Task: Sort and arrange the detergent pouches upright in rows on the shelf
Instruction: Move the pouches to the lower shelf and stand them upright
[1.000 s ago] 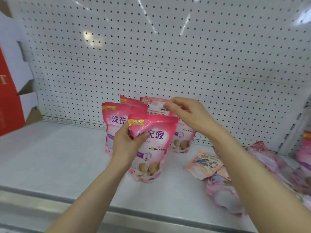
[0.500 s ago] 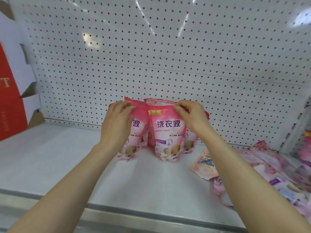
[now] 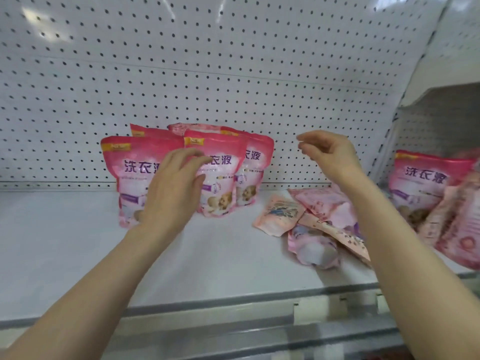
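Several pink detergent pouches stand upright at the back of the white shelf [image 3: 78, 245]: a front left pouch [image 3: 130, 167], a front right pouch [image 3: 220, 172], and others behind, one at the right rear [image 3: 255, 162]. My left hand [image 3: 172, 188] hovers in front of the two front pouches with relaxed fingers, holding nothing. My right hand [image 3: 328, 154] is raised to the right of the group, fingers loosely curled and empty. A heap of pouches [image 3: 319, 219] lies flat on the shelf under my right forearm.
White pegboard [image 3: 233, 74] backs the shelf. More pink pouches [image 3: 428, 183] lean in a pile at the far right beyond a shelf divider. The shelf's metal front rail [image 3: 233, 305] runs along the near edge.
Both hands let go of the front pouches. The right hand has drawn away to the right and up; the left has pulled back slightly. The view shifted right.
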`<action>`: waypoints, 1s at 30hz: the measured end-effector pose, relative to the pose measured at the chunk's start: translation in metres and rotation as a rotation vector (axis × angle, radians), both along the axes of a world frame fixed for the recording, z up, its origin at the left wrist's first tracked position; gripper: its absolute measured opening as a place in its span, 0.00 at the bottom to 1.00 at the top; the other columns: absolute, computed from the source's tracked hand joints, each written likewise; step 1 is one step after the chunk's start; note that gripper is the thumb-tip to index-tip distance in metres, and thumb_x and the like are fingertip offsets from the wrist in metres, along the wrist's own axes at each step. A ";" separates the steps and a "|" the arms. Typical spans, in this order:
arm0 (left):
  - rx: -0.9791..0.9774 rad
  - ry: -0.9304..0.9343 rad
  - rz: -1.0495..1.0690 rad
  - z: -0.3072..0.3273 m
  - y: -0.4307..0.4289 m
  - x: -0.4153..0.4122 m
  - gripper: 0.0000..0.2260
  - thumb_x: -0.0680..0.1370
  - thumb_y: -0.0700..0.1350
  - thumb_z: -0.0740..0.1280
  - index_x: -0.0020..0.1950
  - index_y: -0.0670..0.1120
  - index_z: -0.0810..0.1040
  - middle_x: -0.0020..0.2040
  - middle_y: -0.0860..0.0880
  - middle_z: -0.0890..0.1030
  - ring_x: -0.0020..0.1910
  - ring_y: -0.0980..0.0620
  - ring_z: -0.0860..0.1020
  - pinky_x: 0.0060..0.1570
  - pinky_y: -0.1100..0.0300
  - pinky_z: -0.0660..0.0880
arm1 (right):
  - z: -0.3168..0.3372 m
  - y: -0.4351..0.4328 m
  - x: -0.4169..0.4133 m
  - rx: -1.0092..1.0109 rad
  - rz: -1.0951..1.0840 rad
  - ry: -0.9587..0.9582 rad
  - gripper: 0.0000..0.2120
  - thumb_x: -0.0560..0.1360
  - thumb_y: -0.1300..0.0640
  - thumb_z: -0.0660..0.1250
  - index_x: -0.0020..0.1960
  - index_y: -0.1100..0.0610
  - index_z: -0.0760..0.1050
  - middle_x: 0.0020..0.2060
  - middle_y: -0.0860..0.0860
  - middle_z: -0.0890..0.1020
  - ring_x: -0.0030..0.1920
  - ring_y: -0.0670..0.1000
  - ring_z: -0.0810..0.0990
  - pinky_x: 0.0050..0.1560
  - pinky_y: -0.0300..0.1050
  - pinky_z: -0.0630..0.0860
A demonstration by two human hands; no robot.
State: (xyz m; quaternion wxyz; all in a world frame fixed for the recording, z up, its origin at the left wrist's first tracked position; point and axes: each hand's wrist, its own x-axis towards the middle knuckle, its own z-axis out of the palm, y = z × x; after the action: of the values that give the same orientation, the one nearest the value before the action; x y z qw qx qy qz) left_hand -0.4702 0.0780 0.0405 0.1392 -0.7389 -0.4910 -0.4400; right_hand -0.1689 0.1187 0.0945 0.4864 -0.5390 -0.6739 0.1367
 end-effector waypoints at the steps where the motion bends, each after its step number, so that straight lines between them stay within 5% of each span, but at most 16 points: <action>1: -0.069 0.019 -0.053 -0.004 0.001 0.015 0.16 0.75 0.37 0.68 0.62 0.45 0.79 0.62 0.45 0.78 0.62 0.43 0.73 0.61 0.53 0.68 | -0.005 -0.005 0.020 -0.041 -0.068 -0.005 0.09 0.77 0.59 0.68 0.53 0.47 0.82 0.50 0.48 0.85 0.52 0.48 0.83 0.61 0.50 0.78; 6: -0.444 0.206 -0.210 -0.031 0.027 0.093 0.15 0.79 0.48 0.64 0.65 0.50 0.76 0.63 0.50 0.76 0.61 0.47 0.75 0.56 0.52 0.72 | -0.034 -0.020 0.086 -0.387 -0.303 -0.353 0.12 0.78 0.51 0.66 0.61 0.50 0.79 0.58 0.54 0.83 0.53 0.58 0.83 0.58 0.51 0.77; 12: -0.775 0.194 -0.239 -0.045 0.057 0.167 0.18 0.81 0.54 0.59 0.68 0.49 0.74 0.69 0.49 0.74 0.66 0.48 0.73 0.64 0.53 0.69 | -0.051 -0.021 0.104 -0.632 -0.149 -0.759 0.22 0.79 0.38 0.59 0.65 0.48 0.77 0.63 0.48 0.80 0.60 0.52 0.78 0.60 0.45 0.74; 17: -0.842 0.190 -0.161 -0.050 0.057 0.184 0.15 0.78 0.57 0.63 0.62 0.53 0.78 0.62 0.54 0.78 0.56 0.54 0.77 0.55 0.57 0.74 | -0.040 0.008 0.121 -0.620 -0.137 -0.623 0.30 0.82 0.37 0.50 0.51 0.58 0.82 0.41 0.53 0.84 0.46 0.56 0.81 0.53 0.46 0.75; 20: -0.913 0.221 -0.108 -0.044 0.045 0.173 0.15 0.76 0.58 0.66 0.60 0.56 0.77 0.59 0.59 0.76 0.51 0.58 0.74 0.45 0.64 0.70 | -0.041 0.050 0.127 -0.600 -0.204 -0.677 0.27 0.83 0.42 0.52 0.60 0.62 0.79 0.55 0.58 0.82 0.54 0.58 0.80 0.53 0.46 0.73; 24: -1.020 0.163 -0.032 -0.037 0.023 0.150 0.23 0.72 0.58 0.72 0.65 0.56 0.73 0.65 0.57 0.74 0.56 0.57 0.74 0.53 0.63 0.72 | -0.047 0.084 0.112 -0.753 -0.201 -0.801 0.27 0.78 0.45 0.66 0.69 0.63 0.69 0.64 0.58 0.77 0.61 0.58 0.77 0.56 0.47 0.74; 28: -1.088 0.105 0.093 -0.039 0.010 0.142 0.42 0.68 0.60 0.74 0.77 0.54 0.58 0.74 0.53 0.65 0.69 0.51 0.69 0.65 0.58 0.68 | -0.055 0.105 0.112 -0.813 -0.197 -0.652 0.23 0.72 0.50 0.75 0.55 0.65 0.70 0.60 0.62 0.79 0.54 0.60 0.80 0.58 0.51 0.78; 30: -1.094 0.063 0.161 -0.044 0.011 0.145 0.42 0.69 0.63 0.71 0.77 0.50 0.57 0.75 0.51 0.64 0.71 0.49 0.67 0.67 0.56 0.67 | -0.056 0.107 0.114 -0.831 -0.185 -0.435 0.21 0.72 0.56 0.76 0.53 0.66 0.69 0.62 0.65 0.77 0.58 0.64 0.79 0.58 0.54 0.78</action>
State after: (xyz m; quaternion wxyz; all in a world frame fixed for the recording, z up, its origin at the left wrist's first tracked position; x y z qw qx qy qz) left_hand -0.3256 0.0893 -0.0035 -0.2170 -0.6762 -0.6987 -0.0866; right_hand -0.0549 0.2253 0.0384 0.0873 -0.7618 -0.5975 0.2348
